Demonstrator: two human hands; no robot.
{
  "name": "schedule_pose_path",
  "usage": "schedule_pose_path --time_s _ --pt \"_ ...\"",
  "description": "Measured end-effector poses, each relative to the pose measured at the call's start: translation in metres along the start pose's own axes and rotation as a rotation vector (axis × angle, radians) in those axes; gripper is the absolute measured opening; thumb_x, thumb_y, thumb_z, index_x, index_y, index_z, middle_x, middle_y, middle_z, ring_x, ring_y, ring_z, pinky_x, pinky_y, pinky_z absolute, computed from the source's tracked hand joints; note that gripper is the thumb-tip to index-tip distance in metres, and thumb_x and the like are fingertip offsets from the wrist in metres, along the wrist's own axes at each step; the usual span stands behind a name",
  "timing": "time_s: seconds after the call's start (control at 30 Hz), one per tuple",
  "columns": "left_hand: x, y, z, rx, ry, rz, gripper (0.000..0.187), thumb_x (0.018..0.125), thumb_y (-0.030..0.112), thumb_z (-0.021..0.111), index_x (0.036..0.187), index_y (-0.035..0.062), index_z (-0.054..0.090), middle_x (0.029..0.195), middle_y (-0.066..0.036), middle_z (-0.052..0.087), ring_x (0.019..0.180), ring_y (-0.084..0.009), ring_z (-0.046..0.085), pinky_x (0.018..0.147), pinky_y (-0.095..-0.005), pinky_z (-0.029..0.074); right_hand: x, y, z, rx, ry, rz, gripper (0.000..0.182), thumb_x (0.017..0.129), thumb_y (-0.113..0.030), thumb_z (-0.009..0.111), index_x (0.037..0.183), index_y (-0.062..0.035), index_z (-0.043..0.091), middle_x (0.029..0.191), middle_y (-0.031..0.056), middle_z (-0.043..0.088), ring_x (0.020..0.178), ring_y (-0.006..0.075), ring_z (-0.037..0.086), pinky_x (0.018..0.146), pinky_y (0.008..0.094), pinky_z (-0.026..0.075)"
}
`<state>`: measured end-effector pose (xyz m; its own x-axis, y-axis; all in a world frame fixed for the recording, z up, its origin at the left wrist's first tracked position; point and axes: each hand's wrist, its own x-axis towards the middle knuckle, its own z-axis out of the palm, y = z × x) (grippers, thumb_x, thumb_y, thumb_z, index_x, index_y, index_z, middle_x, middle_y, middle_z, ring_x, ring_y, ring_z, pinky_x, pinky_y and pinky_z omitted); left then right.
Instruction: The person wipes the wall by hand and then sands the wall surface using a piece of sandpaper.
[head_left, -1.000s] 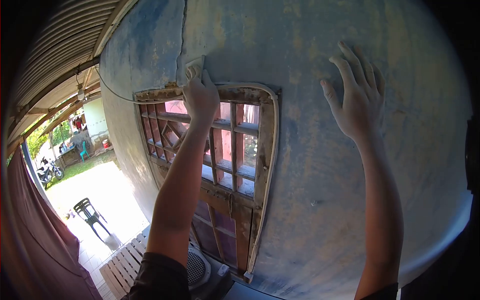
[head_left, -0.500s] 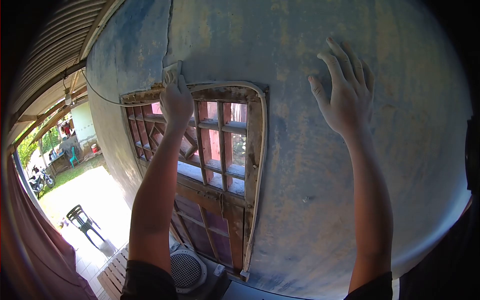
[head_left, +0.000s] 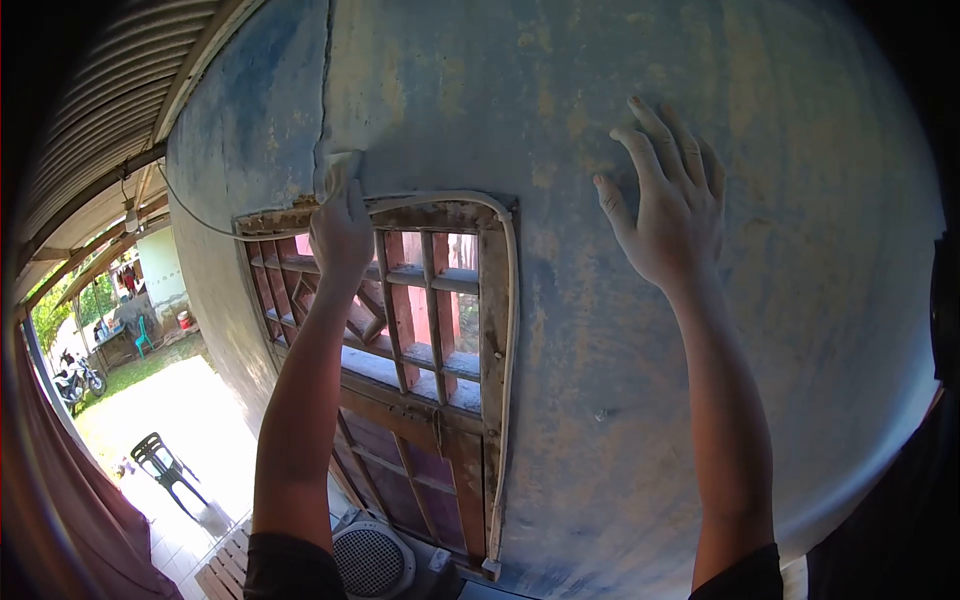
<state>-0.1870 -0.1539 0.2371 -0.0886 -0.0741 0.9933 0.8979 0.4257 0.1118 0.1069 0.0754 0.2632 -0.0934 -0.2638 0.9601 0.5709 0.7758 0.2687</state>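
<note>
My left hand [head_left: 342, 236] is raised to the wall just above the window frame, its fingers closed around a folded pale sheet [head_left: 346, 160] that looks like sandpaper. The sheet lies against the wall beside the lower end of a vertical crack [head_left: 326, 70]. Spread fingers and thumb mark my right hand [head_left: 672, 205], which rests on the wall to the right of the window and holds nothing. Pale dust coats both hands. The wall [head_left: 600, 320] has worn, patchy blue-grey paint.
Below my left hand is a wooden window [head_left: 435, 300] with bars. A white cable [head_left: 512, 330] runs along its top and right side. Lower down stand a round-grilled speaker [head_left: 372, 560] and a slatted wooden bench [head_left: 228, 570]. A dark chair [head_left: 165, 470] stands outside on the left.
The wall and window have shifted slightly down and left in view. My left hand stays near the crack, with the sheet at a slightly different angle. My right hand keeps its place on the wall.
</note>
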Motion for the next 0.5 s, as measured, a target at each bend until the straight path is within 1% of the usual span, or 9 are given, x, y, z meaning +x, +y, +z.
schedule_pose_path --time_s 0.07,0.1,0.13,0.2,0.23,0.27,0.33,0.43,0.5 --pt "0.003 0.002 -0.001 0.134 -0.167 -0.401 0.047 0.112 0.033 0.046 0.14 -0.0002 0.066 0.131 -0.028 0.071 0.098 -0.0482 0.074 0.09 -0.0516 0.062 -0.001 0.0 0.0 0.003 -0.045 0.001 0.044 0.105 -0.047 0.063 0.141 -0.0221 0.061 0.166 -0.0023 0.046 0.158 0.0226 0.036 0.13 0.0526 0.03" --pt "0.002 0.01 0.008 0.163 -0.163 -0.42 0.048 0.112 0.033 0.047 0.139 -0.0016 0.066 0.119 -0.035 0.072 0.093 -0.0467 0.076 0.085 -0.0507 0.063 -0.001 0.0 -0.001 0.005 -0.045 -0.003 0.044 0.105 -0.047 0.063 0.141 -0.0221 0.061 0.166 -0.0023 0.046 0.158 0.0226 0.036 0.13 0.0526 0.03" --pt "-0.002 0.028 0.015 0.165 -0.16 -0.422 0.048 0.112 0.033 0.047 0.139 -0.0016 0.066 0.119 -0.035 0.072 0.093 -0.0467 0.076 0.085 -0.0507 0.063 -0.001 0.0 -0.001 0.008 -0.044 -0.001 0.044 0.105 -0.046 0.063 0.141 -0.0223 0.061 0.166 -0.0024 0.045 0.158 0.0227 0.035 0.13 0.0526 0.029" --pt "-0.017 0.07 0.029 -0.138 0.023 -0.131 0.045 0.111 0.028 0.052 0.144 0.0 0.064 0.145 -0.032 0.062 0.114 -0.047 0.073 0.089 -0.0493 0.064 -0.002 0.0 -0.001 0.012 -0.04 0.0 0.044 0.105 -0.046 0.063 0.141 -0.0225 0.061 0.167 -0.0024 0.045 0.158 0.0227 0.034 0.13 0.0526 0.029" --pt "-0.027 0.087 0.032 -0.134 0.044 0.091 0.044 0.111 0.024 0.053 0.146 -0.0007 0.062 0.155 -0.028 0.055 0.133 -0.0471 0.063 0.102 -0.0499 0.06 -0.003 0.0 -0.002 0.022 -0.043 0.004 0.044 0.105 -0.046 0.063 0.142 -0.0224 0.061 0.167 -0.0025 0.045 0.158 0.0227 0.034 0.13 0.0527 0.029" --pt "-0.034 0.096 0.037 -0.112 0.063 0.347 0.043 0.11 0.022 0.054 0.145 -0.0006 0.063 0.156 -0.026 0.055 0.143 -0.0443 0.055 0.113 -0.0507 0.053 -0.004 -0.001 -0.002 0.033 -0.047 0.007 0.044 0.105 -0.045 0.063 0.142 -0.0222 0.061 0.167 -0.0025 0.045 0.159 0.0228 0.034 0.13 0.0528 0.028" --pt "-0.038 0.098 0.039 -0.137 -0.01 0.426 0.042 0.108 0.016 0.057 0.149 0.0086 0.063 0.159 -0.023 0.053 0.15 -0.0392 0.048 0.12 -0.047 0.046 -0.004 -0.001 -0.004 0.025 -0.054 0.012 0.044 0.105 -0.045 0.063 0.142 -0.0219 0.061 0.167 -0.0024 0.045 0.159 0.0227 0.034 0.13 0.0527 0.028" --pt "-0.025 0.072 0.028 -0.111 -0.033 0.392 0.041 0.11 0.016 0.053 0.148 0.0067 0.063 0.157 -0.024 0.055 0.147 -0.0388 0.053 0.118 -0.0455 0.048 -0.005 -0.002 -0.004 0.025 -0.058 0.008 0.045 0.105 -0.045 0.063 0.143 -0.0213 0.061 0.167 -0.0022 0.044 0.159 0.0227 0.034 0.13 0.0524 0.028" --pt "-0.01 0.049 0.017 -0.117 0.062 0.21 0.04 0.11 0.019 0.053 0.144 0.0013 0.065 0.155 -0.025 0.056 0.138 -0.0444 0.059 0.112 -0.0467 0.055 -0.007 -0.002 -0.003 0.03 -0.046 0.007 0.045 0.105 -0.045 0.063 0.142 -0.0209 0.061 0.167 -0.0022 0.044 0.159 0.0226 0.034 0.13 0.0522 0.028"
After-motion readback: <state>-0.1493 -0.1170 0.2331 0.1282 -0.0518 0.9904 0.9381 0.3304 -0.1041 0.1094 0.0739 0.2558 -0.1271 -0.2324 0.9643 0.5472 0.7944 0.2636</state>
